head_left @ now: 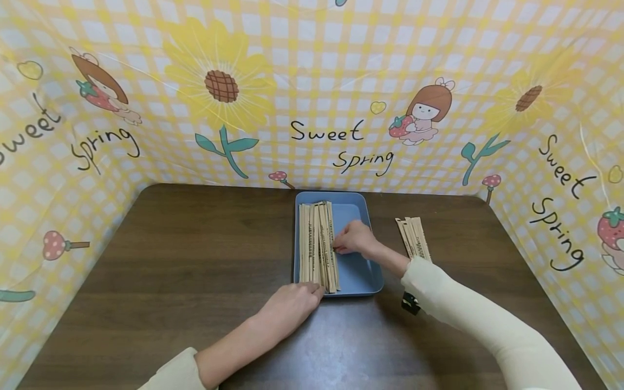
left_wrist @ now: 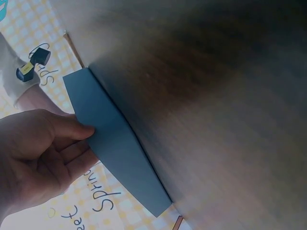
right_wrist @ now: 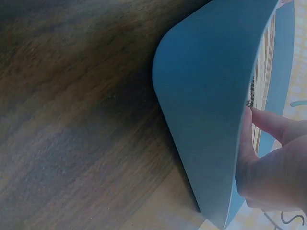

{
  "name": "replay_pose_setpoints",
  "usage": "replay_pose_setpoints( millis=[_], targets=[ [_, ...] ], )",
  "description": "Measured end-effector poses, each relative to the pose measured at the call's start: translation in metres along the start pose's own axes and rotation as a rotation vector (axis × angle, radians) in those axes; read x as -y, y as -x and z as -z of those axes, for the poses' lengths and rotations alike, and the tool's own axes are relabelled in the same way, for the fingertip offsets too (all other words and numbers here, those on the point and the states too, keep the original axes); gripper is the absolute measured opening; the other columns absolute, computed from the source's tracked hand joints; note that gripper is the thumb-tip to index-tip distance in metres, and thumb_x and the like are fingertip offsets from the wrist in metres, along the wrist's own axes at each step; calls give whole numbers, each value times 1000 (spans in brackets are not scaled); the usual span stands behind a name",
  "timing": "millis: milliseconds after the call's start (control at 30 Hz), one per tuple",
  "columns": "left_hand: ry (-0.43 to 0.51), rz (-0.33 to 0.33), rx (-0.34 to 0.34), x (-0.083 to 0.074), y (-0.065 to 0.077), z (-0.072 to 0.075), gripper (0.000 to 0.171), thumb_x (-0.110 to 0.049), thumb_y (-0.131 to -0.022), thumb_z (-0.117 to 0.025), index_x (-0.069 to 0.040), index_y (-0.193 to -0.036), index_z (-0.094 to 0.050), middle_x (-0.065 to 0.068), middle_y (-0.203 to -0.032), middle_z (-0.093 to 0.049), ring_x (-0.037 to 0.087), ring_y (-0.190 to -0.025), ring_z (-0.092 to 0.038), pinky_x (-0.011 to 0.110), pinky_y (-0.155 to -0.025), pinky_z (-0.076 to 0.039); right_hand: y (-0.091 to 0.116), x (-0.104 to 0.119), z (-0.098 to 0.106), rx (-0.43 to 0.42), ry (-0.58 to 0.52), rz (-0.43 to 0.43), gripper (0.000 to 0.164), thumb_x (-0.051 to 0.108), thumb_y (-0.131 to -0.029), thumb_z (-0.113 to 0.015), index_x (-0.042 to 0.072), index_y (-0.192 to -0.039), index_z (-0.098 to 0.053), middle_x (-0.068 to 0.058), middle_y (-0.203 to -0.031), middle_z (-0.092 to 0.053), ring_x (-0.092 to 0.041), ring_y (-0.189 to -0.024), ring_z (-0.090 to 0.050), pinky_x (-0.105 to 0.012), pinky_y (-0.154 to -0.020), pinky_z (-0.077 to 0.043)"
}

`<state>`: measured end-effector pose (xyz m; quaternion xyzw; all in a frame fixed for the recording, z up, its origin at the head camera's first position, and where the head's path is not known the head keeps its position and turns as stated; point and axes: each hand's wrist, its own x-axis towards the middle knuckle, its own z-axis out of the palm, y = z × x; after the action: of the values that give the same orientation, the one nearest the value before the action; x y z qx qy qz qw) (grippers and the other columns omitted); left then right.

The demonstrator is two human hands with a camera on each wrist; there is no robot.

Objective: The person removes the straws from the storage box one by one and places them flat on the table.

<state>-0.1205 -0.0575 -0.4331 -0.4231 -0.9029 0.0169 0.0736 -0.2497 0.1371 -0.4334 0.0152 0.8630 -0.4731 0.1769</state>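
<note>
Brown table, right hand inside tray

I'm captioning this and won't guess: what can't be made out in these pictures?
Head view: the wording on the long, thin, tan packets in the blue rectangular tray, too small to read.
Head view: near ends of the smaller tan packet bundle, hidden by the cream right sleeve.
Left wrist view: the left grip, its finger ends hidden behind the tray wall.

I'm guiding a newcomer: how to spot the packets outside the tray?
On the brown table, find the blue tray. The slim tan packets lie right of it, partly behind the right sleeve; unlike the tray's larger pile, they rest on the table.
</note>
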Motion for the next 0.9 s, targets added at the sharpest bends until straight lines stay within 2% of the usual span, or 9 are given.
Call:
replay_pose_setpoints(
  millis=[300, 567, 900],
  targets=[
    [-28, -11, -58, 1, 0, 0, 25, 2, -86, -70, -4, -111, -72, 8, -111, -71, 19, -98, -69, 26, -71, -59, -3, -1, -4, -36, 111, 47, 8, 4, -81, -78, -1, -75, -75, -9, -67, -71, -20, -63, -72, -30, -61, -61],
    [-3, -4, -28, 2, -1, 0, 28, 2, -87, -71, -4, -114, -72, 9, -114, -70, 21, -103, -68, 27, -75, -60, -6, 1, -3, -34, 113, 25, 9, 0, -84, -73, -3, -76, -74, -9, -70, -71, -18, -62, -71, -29, -62, -61],
    [-1, -1, -2, 0, -1, -2, 29, 2, -87, -70, -4, -116, -72, 9, -116, -70, 21, -104, -68, 27, -74, -60, -5, 0, -5, -40, 111, 19, 10, 0, -82, -75, -3, -73, -72, -9, -67, -70, -17, -59, -69, -28, -59, -60]
  ],
)
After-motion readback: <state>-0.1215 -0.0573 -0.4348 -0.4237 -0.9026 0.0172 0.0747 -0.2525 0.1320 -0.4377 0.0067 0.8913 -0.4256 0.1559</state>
